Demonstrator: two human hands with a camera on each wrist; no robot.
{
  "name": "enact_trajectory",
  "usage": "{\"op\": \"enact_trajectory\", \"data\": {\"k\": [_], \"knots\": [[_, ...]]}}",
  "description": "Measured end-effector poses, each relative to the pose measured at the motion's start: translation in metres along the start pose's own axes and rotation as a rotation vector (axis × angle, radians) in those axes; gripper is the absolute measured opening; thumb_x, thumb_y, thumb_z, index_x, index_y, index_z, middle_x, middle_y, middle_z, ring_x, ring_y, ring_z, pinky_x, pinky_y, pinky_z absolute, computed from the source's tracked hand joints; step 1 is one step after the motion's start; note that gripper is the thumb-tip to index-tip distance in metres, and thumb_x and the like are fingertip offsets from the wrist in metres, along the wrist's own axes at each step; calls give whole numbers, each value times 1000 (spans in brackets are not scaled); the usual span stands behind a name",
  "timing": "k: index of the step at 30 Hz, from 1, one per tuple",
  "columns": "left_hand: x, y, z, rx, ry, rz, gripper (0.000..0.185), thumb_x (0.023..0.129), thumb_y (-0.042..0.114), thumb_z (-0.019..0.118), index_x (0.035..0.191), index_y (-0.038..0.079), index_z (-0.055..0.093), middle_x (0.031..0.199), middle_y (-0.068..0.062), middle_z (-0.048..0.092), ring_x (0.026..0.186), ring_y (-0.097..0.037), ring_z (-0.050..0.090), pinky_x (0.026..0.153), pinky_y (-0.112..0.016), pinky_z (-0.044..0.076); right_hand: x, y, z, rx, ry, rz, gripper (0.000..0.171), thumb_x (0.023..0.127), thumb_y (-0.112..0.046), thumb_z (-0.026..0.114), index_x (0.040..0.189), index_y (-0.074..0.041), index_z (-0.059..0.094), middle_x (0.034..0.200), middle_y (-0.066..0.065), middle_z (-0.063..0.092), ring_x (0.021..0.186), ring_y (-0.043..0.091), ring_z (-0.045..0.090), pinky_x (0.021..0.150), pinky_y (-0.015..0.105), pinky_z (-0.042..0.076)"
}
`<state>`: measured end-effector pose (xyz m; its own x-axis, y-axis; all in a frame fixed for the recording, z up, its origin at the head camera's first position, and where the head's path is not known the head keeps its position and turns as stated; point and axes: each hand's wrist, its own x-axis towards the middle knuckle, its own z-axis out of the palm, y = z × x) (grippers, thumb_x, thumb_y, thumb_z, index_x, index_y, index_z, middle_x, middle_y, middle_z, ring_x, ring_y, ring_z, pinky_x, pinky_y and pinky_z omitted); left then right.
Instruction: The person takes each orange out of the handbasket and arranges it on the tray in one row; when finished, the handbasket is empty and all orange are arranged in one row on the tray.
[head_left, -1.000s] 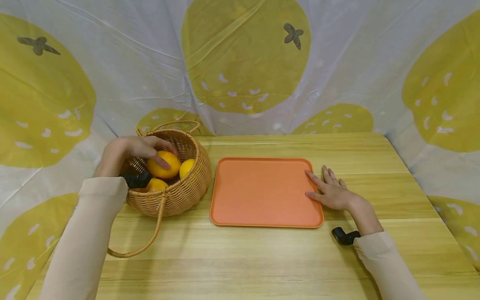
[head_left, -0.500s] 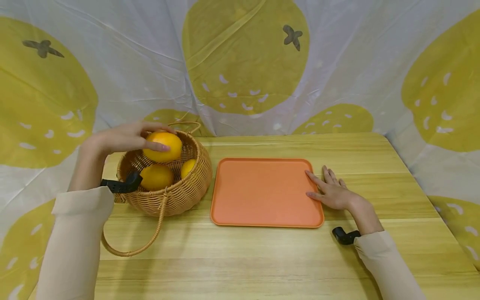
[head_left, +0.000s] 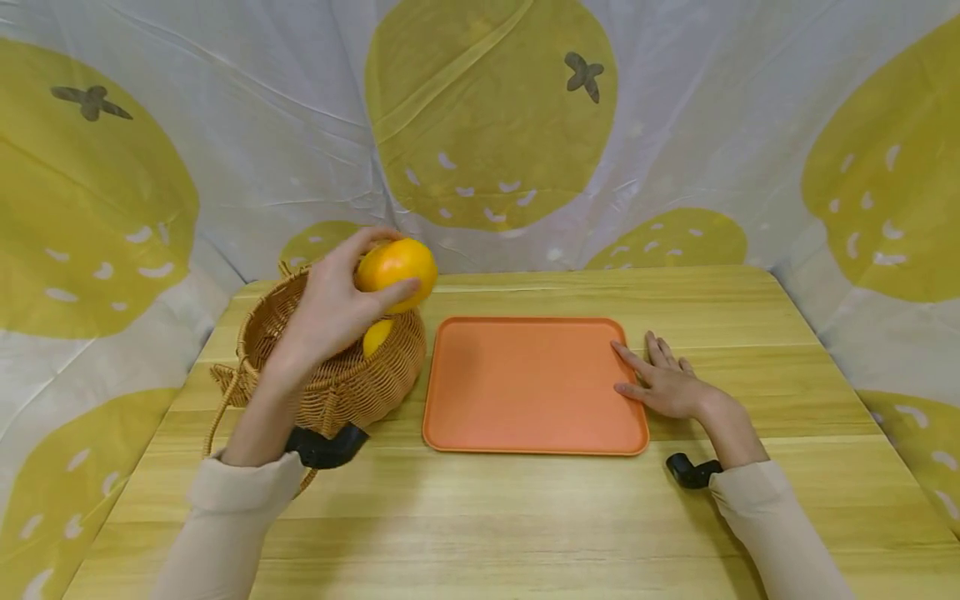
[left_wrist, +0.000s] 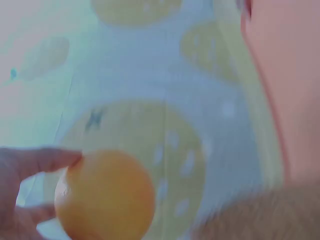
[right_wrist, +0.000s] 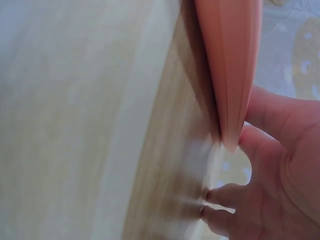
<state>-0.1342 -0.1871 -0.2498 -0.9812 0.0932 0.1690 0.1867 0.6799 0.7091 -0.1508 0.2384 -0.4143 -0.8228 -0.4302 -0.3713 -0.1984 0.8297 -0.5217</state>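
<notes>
An orange [head_left: 405, 265] is held between the thumb and fingers of my left hand [head_left: 330, 308], in the air above the right rim of the wicker basket [head_left: 378, 383]. The left wrist view shows the same orange [left_wrist: 107, 197] with fingertips on its side. Inside the basket a yellow fruit [head_left: 377, 337] shows; my hand and wrist hide part of the interior. To the right lies a flat orange-pink tray [head_left: 536, 383]. My right hand [head_left: 671, 390] rests at its right edge, thumb and index finger on the rim, other fingers spread on the table.
The wooden table [head_left: 525, 525] runs back to a hanging cloth [head_left: 675, 125] printed with large yellow fruit. A basket handle [head_left: 219, 417] droops at the basket's left side. Black cameras [head_left: 326, 447] are worn at both wrists.
My left hand has lifted the orange from inside the basket, then carried it right to above the basket's right rim. The right hand and the tray have stayed in place.
</notes>
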Motion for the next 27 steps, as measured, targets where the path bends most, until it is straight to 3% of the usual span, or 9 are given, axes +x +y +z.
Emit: {"op": "enact_trajectory", "data": {"k": [3,6,14,20,27], "knots": [[-7,9,36,-37,37,19,55,94,28,76,144,20,57,139,-15,60,117,-34,61,91,-52,54,-1,1,-1,7,-1,-2,77,108,-48,49,168,-17,13,164,38,-21,151,60,-16,114,80,-7],[-12,14,69,-83,54,-8,56,95,31,75,147,22,56,138,-18,56,119,-36,57,94,-55,52,-1,3,-2,14,0,-5,78,107,-49,49,168,-18,12,164,37,-22,151,60,-17,114,80,-7],[-3,1,137,-197,102,-151,55,98,31,72,149,24,54,135,-23,52,119,-39,57,96,-58,53,1,4,-2,20,-1,-8,78,107,-51,50,168,-19,12,164,37,-21,152,60,-17,115,80,-7],[6,-19,166,-203,182,-225,56,97,24,73,150,21,53,139,-23,51,121,-40,57,99,-57,52,2,1,-2,26,-4,-7,78,107,-50,50,168,-17,13,164,37,-22,152,59,-17,115,79,-7],[10,-40,180,-124,172,-248,59,100,20,69,155,19,48,143,-32,38,129,-45,46,107,-58,42,0,1,-1,23,9,1,77,107,-49,50,167,-15,15,164,39,-20,152,60,-15,115,80,-6]]}}
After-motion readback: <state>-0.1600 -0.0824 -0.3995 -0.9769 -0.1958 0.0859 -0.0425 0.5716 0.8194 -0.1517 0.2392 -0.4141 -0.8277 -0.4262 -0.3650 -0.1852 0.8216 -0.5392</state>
